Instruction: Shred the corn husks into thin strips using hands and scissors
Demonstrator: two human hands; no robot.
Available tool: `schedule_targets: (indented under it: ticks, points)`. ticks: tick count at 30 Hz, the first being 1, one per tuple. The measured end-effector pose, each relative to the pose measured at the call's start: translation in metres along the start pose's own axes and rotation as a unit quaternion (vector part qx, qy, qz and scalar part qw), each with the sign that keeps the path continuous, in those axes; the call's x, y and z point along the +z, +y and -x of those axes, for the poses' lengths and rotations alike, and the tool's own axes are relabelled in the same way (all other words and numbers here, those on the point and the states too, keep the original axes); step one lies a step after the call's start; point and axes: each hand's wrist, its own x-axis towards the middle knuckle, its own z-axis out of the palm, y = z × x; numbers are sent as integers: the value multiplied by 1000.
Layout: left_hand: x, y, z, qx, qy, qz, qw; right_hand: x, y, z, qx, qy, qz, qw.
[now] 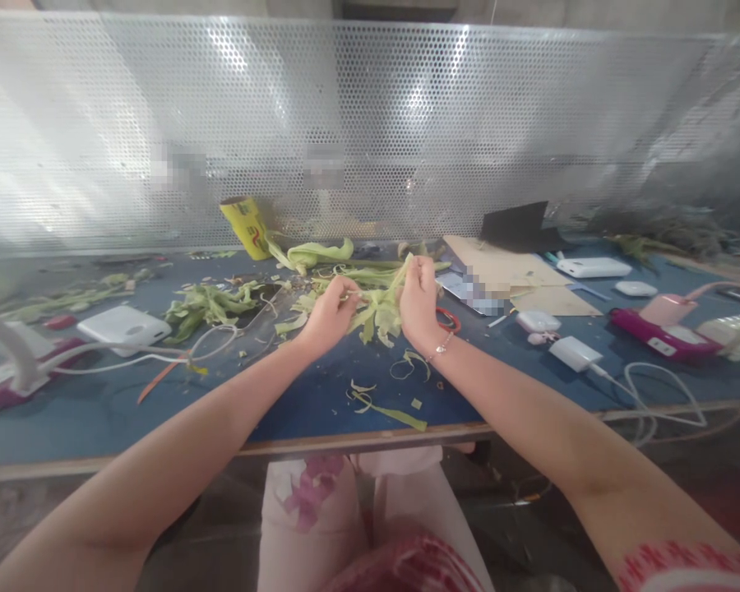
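Over the middle of the blue table, both hands work at a pale green bundle of folded leaf strips (382, 314), its loose ends spreading downward. My left hand (333, 316) is closed in a pinch at the bundle's left side. On the other side, my right hand (419, 300) has its fingers wrapped round the upper part of it; the palm hides some of the leaf. Behind the hands lies a long, broad green leaf (321, 255). A heap of curled leaf pieces (213, 308) is to the left, and thin leaf scraps (395, 413) lie near the front edge.
A yellow tube (245, 228) leans near the perforated metal panel (400, 107). To the right are brown paper sheets (499, 265), a white charger (575, 353) with its cable, and a purple power strip (663, 333). A white device (123, 327) with a cord sits left.
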Motion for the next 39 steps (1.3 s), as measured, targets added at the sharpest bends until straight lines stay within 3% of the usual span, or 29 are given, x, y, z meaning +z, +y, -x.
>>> schedule_targets:
  ticks: [4,7,11,15,29,35,39]
  points:
    - [7,5,1,-108,3,204,973,-1,2,-1,-17,11,10,1000]
    - [8,7,2,-147,-19,209,967,-2,7,-5,-8,1,-8,1000]
    - [7,5,3,-95,-47,98,989,-2,9,-6,-6,7,-5,1000]
    - [8,5,2,-59,-23,64,996,-1,4,-2,-15,8,5,1000]
    - [7,4,3,-6,-127,66,990,0,-4,2,-15,8,2,1000]
    - [15,9,6,-6,-25,6,1000,1,-7,5,-28,-5,14,999]
    - [11,14,6,-28,4,-7,1000,1,-7,5,-18,-9,15,1000]
